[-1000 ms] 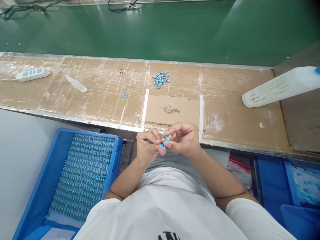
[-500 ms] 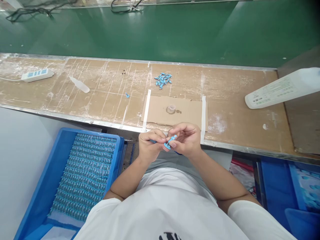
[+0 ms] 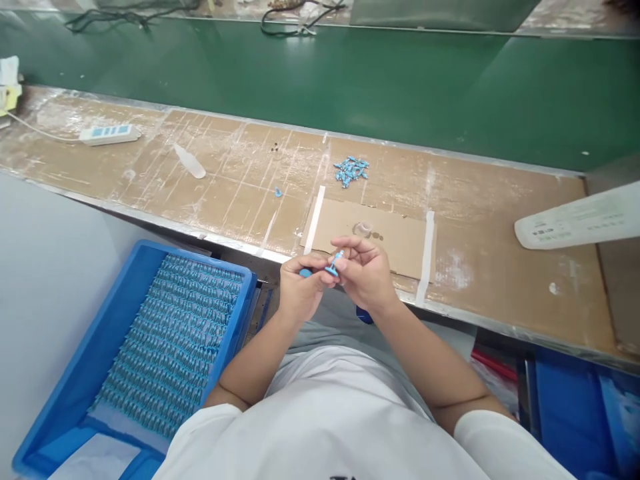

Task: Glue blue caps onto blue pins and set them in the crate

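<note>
In front of my body, near the table's front edge, my two hands meet. My right hand [image 3: 369, 275] pinches a small blue figure-like piece with a round base [image 3: 332, 270] between thumb and fingers. The fingertips of my left hand [image 3: 301, 292] touch that base from the other side. A second blue round piece [image 3: 305, 273] shows between the left thumb and fingers; the rest of it is hidden. Beyond the hands, a small clear cup [image 3: 362, 229] stands on a taped cardboard sheet [image 3: 395, 253]. Farther back lies a pile of small blue pieces [image 3: 351, 171].
A single blue piece [image 3: 279, 192], a squeeze bottle [image 3: 190, 162] and a power strip [image 3: 110, 135] lie to the left. At right lies a large white bottle [image 3: 575, 223]. Below left, a blue crate [image 3: 133, 248] holds rows of blue parts [image 3: 175, 333].
The view has swung, so the table things appear farther right. My hands have stayed together, and more of the second blue piece shows in my left hand.
</note>
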The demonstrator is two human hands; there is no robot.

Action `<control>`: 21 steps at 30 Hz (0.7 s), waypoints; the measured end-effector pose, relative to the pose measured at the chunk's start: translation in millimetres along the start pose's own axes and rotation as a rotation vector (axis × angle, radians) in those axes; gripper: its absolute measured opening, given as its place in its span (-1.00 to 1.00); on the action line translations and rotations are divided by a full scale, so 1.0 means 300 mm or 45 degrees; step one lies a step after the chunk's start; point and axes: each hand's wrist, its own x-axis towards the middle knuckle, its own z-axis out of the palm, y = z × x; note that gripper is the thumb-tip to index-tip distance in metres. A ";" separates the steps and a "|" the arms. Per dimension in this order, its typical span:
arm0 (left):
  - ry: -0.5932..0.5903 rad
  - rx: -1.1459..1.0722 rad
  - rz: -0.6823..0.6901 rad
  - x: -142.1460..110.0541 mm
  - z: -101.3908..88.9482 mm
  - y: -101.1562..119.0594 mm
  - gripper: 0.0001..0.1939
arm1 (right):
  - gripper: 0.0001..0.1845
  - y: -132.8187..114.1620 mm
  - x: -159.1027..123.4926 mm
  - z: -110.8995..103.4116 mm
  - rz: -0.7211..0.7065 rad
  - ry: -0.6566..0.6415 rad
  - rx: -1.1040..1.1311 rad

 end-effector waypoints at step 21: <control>0.510 -0.472 -0.217 0.064 -0.259 0.135 -0.68 | -0.70 0.316 0.576 0.029 -0.475 0.171 -1.705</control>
